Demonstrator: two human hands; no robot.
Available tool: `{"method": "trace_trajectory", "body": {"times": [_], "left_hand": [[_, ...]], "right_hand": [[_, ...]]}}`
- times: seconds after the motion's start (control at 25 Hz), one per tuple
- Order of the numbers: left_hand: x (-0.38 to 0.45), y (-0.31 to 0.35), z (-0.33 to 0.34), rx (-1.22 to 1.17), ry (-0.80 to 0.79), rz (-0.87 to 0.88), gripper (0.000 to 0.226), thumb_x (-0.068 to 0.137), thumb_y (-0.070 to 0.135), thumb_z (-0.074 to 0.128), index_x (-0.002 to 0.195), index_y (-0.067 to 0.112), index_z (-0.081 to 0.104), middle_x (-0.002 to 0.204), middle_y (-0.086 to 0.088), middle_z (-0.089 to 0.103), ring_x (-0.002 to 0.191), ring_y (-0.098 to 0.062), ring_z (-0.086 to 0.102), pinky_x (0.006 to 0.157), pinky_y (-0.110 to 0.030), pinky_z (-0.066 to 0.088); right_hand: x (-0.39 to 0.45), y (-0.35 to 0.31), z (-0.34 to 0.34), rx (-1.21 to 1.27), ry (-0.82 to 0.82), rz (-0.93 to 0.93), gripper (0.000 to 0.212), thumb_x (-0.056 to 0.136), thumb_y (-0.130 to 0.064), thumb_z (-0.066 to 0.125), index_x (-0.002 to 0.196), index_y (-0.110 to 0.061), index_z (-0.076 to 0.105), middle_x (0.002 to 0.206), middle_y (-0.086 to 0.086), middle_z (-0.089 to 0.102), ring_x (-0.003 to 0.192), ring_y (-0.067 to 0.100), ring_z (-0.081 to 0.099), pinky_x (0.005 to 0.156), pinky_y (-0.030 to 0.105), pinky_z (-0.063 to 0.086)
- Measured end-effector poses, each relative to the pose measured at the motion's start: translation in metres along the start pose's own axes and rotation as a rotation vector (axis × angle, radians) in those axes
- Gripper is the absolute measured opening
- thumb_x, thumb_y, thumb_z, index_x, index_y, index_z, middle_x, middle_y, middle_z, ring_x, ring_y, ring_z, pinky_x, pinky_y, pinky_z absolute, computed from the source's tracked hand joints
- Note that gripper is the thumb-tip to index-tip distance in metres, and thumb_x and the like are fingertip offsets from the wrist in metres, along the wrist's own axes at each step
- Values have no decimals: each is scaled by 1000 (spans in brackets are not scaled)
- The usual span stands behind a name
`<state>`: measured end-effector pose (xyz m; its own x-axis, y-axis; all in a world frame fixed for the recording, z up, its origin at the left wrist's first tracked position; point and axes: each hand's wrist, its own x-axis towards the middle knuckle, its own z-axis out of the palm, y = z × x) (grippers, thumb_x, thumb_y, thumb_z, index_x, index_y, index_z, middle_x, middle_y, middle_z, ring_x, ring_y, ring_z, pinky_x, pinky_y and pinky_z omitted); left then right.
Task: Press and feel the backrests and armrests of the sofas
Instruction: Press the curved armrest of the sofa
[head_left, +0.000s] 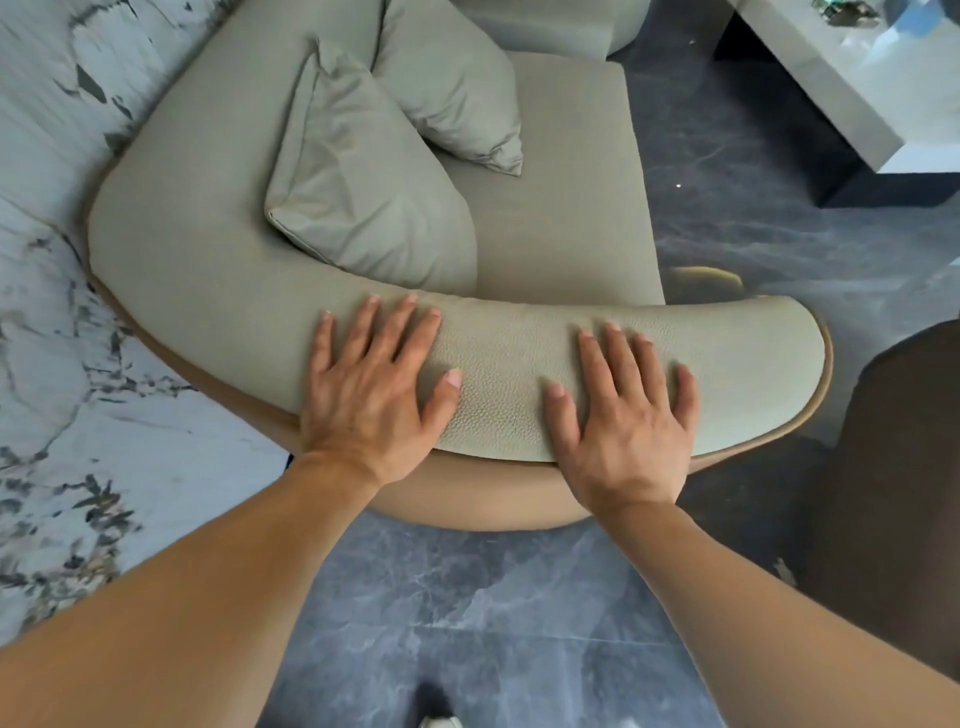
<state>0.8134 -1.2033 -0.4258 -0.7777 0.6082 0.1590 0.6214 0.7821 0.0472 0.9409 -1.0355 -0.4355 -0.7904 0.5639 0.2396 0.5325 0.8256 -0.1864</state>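
Both my bare forearms reach forward. My left hand (371, 400) lies flat, palm down, fingers (363, 327) spread, thumb angled inward. My right hand (626, 421) mirrors it just beside, fingers splayed and extended.

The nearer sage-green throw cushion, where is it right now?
In the head view, the nearer sage-green throw cushion leans in the sofa's left corner, beyond the left hand, overlapping the second cushion.
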Motion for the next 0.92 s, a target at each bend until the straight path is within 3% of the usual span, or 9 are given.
{"method": "trace_trajectory", "body": {"times": [0.24,0.92], "left_hand": [[4,1,-1,2,59,19,65,87,53,32,141,20,47,148,-6,45,138,-33,37,113,-58,21],[80,1,19,-25,170,5,62,87,51,36,138,20,50,145,-6,50,136,-33,40,113,-58,21]], "right_hand": [[7,0,0,-21,61,-17,63,91,-53,28,142,-20,48,147,5,47,138,30,38,110,55,22],[83,10,23,-38,141,-45,64,91,-53,27,141,-20,49,145,5,50,136,31,40,109,56,25]]}}
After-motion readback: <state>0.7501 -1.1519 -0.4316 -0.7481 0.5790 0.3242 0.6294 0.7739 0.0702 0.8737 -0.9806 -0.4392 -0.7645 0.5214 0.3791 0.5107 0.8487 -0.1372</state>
